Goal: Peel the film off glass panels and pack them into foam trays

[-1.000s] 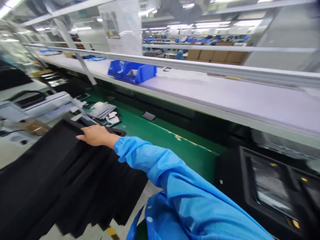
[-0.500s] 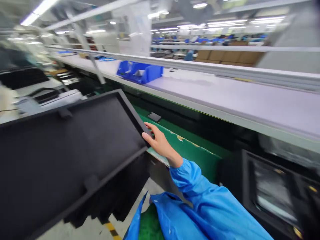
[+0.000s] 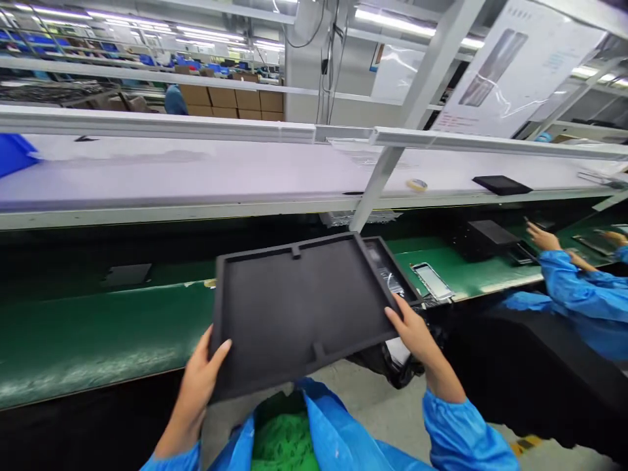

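Note:
A black foam tray (image 3: 299, 307), shallow and rimmed, is held tilted in front of me over the edge of the green conveyor belt (image 3: 88, 333). My left hand (image 3: 203, 369) grips its near left corner, thumb on top. My right hand (image 3: 415, 330) grips its right edge, fingers curled round the rim. The tray's recess holds nothing. Both my sleeves are blue.
A long white shelf (image 3: 196, 173) runs above the belt, carrying a black tray (image 3: 500, 185) and a tape roll (image 3: 417, 185). A flat device (image 3: 432, 280) and a black box (image 3: 483, 237) lie on the belt. A co-worker's blue-sleeved hands (image 3: 544, 239) work at the right.
My view swung right along the line. The tray came off the stack at my left and now sits in front of me, with my left hand added to the right.

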The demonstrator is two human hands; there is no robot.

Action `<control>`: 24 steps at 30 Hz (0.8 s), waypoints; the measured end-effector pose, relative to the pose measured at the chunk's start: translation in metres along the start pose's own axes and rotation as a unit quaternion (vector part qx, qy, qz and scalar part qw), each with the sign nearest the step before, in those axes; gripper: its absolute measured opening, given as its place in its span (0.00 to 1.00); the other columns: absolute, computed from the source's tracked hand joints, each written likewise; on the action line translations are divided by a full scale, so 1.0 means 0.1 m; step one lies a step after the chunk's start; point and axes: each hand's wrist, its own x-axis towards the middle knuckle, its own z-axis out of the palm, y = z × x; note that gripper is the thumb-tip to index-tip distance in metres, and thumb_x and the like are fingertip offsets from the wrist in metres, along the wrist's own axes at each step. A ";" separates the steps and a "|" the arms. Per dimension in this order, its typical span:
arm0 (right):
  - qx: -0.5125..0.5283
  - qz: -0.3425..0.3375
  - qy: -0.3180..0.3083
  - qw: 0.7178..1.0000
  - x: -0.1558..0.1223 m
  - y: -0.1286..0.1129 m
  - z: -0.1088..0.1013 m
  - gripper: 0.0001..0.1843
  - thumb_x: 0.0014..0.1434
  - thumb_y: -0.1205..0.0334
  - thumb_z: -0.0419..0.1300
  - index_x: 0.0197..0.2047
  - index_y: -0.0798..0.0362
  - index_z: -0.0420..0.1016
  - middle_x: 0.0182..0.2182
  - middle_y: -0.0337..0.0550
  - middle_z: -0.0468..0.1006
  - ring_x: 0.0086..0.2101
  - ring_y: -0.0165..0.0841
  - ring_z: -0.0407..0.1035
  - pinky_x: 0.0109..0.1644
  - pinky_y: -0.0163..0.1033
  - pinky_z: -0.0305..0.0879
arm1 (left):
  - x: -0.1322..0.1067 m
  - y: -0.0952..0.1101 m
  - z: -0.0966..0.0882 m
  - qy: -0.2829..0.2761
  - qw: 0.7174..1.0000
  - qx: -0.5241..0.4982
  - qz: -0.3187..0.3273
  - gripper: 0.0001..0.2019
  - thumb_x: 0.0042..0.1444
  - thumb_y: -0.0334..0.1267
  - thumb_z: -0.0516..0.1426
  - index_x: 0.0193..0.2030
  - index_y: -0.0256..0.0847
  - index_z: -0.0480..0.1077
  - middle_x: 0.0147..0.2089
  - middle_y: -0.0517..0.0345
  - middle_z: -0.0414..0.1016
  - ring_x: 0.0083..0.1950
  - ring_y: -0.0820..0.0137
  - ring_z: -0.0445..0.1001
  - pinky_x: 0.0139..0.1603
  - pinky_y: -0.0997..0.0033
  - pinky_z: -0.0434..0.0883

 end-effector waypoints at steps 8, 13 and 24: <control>-0.059 0.075 0.030 0.995 0.81 1.25 -0.72 0.31 0.62 0.54 0.53 0.66 0.59 0.68 0.60 0.57 0.75 0.60 0.46 0.70 0.67 0.51 0.63 | 0.57 0.22 1.99 -0.151 0.966 0.156 0.140 0.25 0.56 0.32 0.55 0.63 0.35 0.67 0.63 0.41 0.75 0.64 0.54 0.73 0.69 0.49 0.67; -0.056 0.102 -0.005 0.993 0.89 1.42 -0.53 0.29 0.63 0.59 0.53 0.66 0.59 0.68 0.60 0.58 0.76 0.59 0.44 0.70 0.66 0.50 0.64 | 0.58 0.13 2.10 -0.140 0.963 0.189 0.129 0.27 0.55 0.29 0.54 0.63 0.35 0.66 0.64 0.40 0.73 0.66 0.52 0.71 0.70 0.46 0.64; -0.125 0.092 -0.030 0.987 1.22 1.37 -0.54 0.29 0.65 0.61 0.53 0.66 0.63 0.67 0.58 0.62 0.77 0.57 0.46 0.71 0.63 0.48 0.65 | 0.48 0.07 2.11 -0.120 0.968 0.182 0.128 0.32 0.54 0.26 0.53 0.67 0.33 0.60 0.67 0.37 0.68 0.68 0.52 0.68 0.72 0.48 0.62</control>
